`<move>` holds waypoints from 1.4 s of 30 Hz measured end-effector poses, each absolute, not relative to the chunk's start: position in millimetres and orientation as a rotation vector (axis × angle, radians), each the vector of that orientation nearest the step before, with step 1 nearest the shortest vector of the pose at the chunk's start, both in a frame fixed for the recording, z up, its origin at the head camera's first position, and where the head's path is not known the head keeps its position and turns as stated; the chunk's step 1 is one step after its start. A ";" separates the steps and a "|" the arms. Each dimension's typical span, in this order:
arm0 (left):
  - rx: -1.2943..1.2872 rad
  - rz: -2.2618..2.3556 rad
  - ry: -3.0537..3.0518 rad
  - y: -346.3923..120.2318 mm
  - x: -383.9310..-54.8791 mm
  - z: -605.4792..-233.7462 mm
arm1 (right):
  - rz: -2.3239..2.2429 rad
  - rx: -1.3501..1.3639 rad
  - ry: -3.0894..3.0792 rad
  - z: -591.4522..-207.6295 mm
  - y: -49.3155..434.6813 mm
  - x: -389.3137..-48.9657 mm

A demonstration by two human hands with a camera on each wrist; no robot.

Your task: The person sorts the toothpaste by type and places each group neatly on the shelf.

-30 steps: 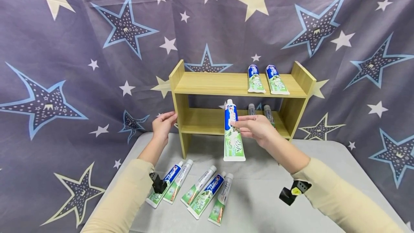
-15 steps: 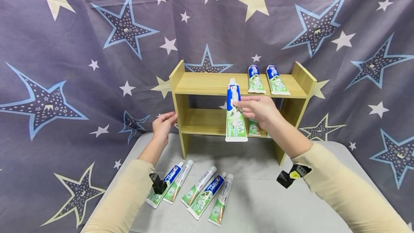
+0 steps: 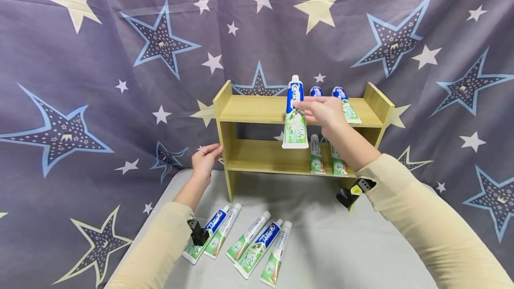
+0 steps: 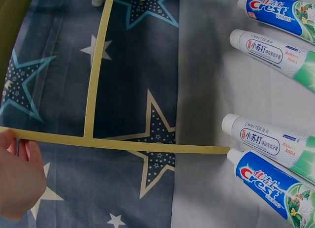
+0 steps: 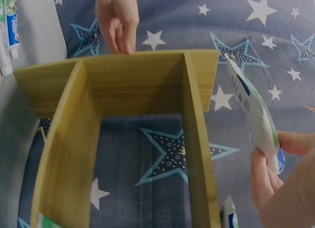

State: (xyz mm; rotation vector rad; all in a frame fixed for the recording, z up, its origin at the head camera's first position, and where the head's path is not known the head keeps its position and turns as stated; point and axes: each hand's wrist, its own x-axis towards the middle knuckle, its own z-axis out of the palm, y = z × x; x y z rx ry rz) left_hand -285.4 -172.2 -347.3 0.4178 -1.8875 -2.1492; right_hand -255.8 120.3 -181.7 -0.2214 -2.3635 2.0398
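My right hand (image 3: 327, 113) pinches a blue, white and green toothpaste tube (image 3: 295, 124) between thumb and fingers, cap upward. It overlaps the upper board of a small wooden shelf (image 3: 253, 104), left of two similar tubes. One of those, a blue-topped toothpaste tube (image 3: 316, 91), is partly hidden behind the hand. Seen from the right wrist, the held tube (image 5: 256, 110) tilts above the top board with its plain back showing. My left hand (image 3: 205, 163) rests its fingertips against the outside of the shelf's left side panel (image 5: 142, 58) and holds nothing.
Another blue-topped tube (image 3: 347, 106) lies at the right of the upper board. Two grey-and-green tubes, one a toothpaste tube (image 3: 316, 155), lie on the lower board. Several more toothpaste tubes (image 3: 257, 251) lie on the grey table (image 3: 329, 244) in front. A star-patterned curtain (image 3: 277, 30) hangs behind.
My right hand has lifted the toothpaste tube from in front of the lower board to the upper board's height, slightly rightward. My left hand stays at the panel. The head view has tilted up slightly.
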 end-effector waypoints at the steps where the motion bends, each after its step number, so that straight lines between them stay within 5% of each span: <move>1: 0.420 -2.149 -1.889 -172.5 -285.4 -347.8 | 2.034 -0.228 -2.347 -179.7 119.3 -258.3; 19: 0.386 -2.142 -1.891 -173.1 -285.6 -351.4 | 1.642 -0.429 -2.467 -168.3 114.3 -319.3; 42: 0.383 -2.139 -1.885 -172.0 -284.2 -348.7 | 0.710 -0.202 -2.853 -175.0 96.9 -330.8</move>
